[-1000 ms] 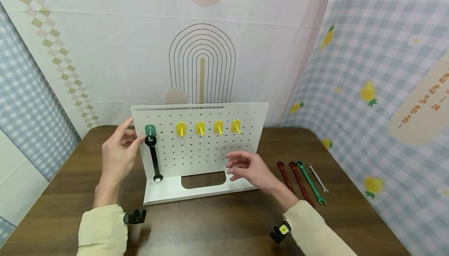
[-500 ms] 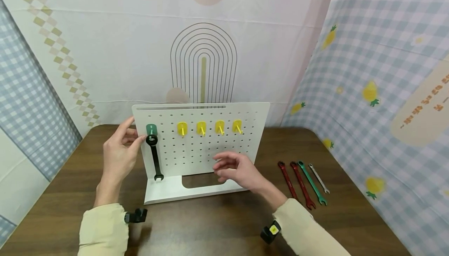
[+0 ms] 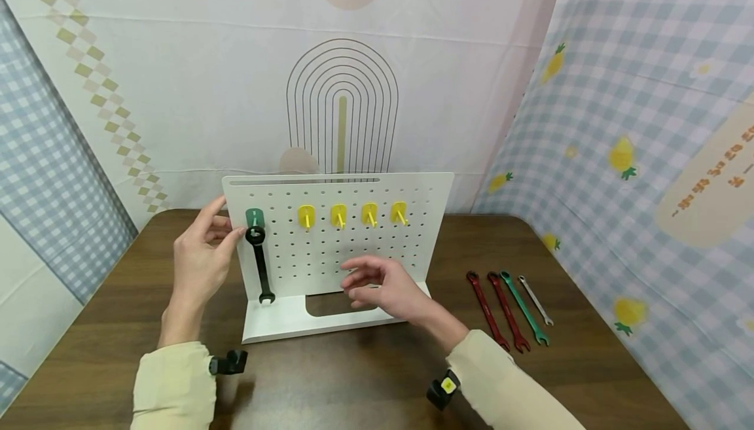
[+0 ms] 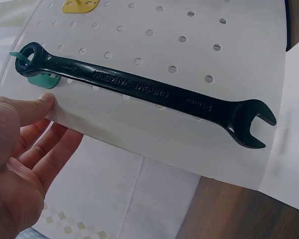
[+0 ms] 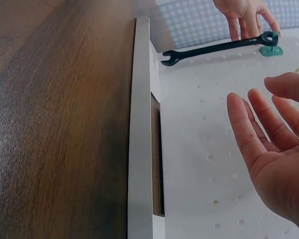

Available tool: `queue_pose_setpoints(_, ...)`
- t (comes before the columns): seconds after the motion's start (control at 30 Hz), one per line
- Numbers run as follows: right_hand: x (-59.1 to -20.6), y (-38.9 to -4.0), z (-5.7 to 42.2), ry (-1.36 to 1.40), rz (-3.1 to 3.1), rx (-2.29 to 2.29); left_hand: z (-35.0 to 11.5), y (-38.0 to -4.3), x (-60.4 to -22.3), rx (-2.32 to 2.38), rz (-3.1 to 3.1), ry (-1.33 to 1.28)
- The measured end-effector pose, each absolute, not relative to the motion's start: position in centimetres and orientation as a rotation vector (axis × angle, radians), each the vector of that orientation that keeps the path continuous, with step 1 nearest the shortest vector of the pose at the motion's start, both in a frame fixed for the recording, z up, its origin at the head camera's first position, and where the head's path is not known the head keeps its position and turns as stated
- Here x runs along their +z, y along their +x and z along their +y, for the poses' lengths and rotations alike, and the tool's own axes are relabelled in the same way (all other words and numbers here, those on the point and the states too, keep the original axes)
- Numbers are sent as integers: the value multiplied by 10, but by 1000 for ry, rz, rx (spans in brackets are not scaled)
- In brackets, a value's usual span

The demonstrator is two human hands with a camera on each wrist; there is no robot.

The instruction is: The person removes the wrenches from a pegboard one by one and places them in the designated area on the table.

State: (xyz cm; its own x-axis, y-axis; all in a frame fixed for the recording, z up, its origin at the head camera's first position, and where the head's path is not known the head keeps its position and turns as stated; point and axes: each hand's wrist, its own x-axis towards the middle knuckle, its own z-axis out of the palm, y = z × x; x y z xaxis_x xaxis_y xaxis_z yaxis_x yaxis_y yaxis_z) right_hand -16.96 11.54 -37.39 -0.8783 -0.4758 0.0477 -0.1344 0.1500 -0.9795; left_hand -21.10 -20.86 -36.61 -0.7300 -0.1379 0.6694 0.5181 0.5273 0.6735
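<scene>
A white pegboard (image 3: 321, 263) stands upright on its flat base. At its left edge my left hand (image 3: 199, 263) pinches the board, thumb in front and fingers behind, as the left wrist view shows. Beside that thumb a black combination wrench (image 4: 139, 87) hangs by its ring end from a green hook (image 3: 254, 215), its open-ended jaw pointing down to the base. My right hand (image 3: 385, 286) hovers in front of the board's lower middle, fingers loosely bent and spread, holding nothing. In the right wrist view its palm (image 5: 281, 174) faces the board.
Several yellow hooks, including a left one (image 3: 305, 216) and a right one (image 3: 398, 212), line the upper board. Right of it on the wooden table (image 3: 330, 384) lie two red wrenches (image 3: 487, 312), a green wrench (image 3: 524, 309) and a small silver wrench (image 3: 536, 300).
My right hand has moved left across the front of the board's lower part. The left hand keeps its pinch on the edge, and the black wrench hangs as before.
</scene>
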Motion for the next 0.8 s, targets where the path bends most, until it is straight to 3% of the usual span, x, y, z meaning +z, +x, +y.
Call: queue_pose_setpoints(0.8,-369,-171,84,-780,2246,-1656,-208,-211,-365,-1220,-2073,-313)
